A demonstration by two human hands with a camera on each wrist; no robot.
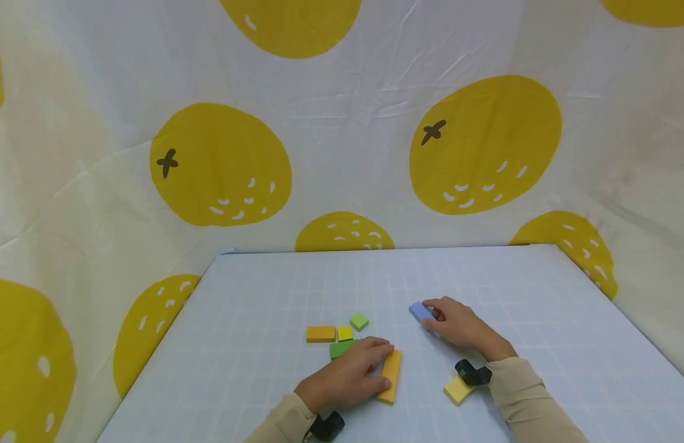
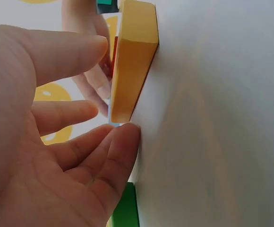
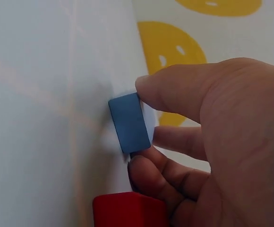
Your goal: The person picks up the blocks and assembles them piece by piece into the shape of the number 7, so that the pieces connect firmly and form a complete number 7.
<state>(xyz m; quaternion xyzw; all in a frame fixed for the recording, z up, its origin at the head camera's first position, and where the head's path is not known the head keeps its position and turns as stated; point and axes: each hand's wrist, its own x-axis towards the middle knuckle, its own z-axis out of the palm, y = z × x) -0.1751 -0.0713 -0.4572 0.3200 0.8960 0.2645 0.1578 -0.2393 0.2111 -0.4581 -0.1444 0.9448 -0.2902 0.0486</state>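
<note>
Right hand (image 1: 458, 325) is pinching the blue block (image 1: 421, 311), beyond and right of the long orange block (image 1: 392, 372) on the tabletop (image 1: 237, 320). Left hand (image 1: 352, 373) is lying slack beside the latter, contact unclear. Seemingly positioning blue; next move is probably requiring steady pinching.

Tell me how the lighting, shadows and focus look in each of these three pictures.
Head view: bright, fairly even light, with faint, soft shadow near the right hand; left wrist view: dimmer, the lines on the tabletop blurred; right wrist view: also dim, soft shadow beside the blue block, which looks darker here than in the head view.
</note>
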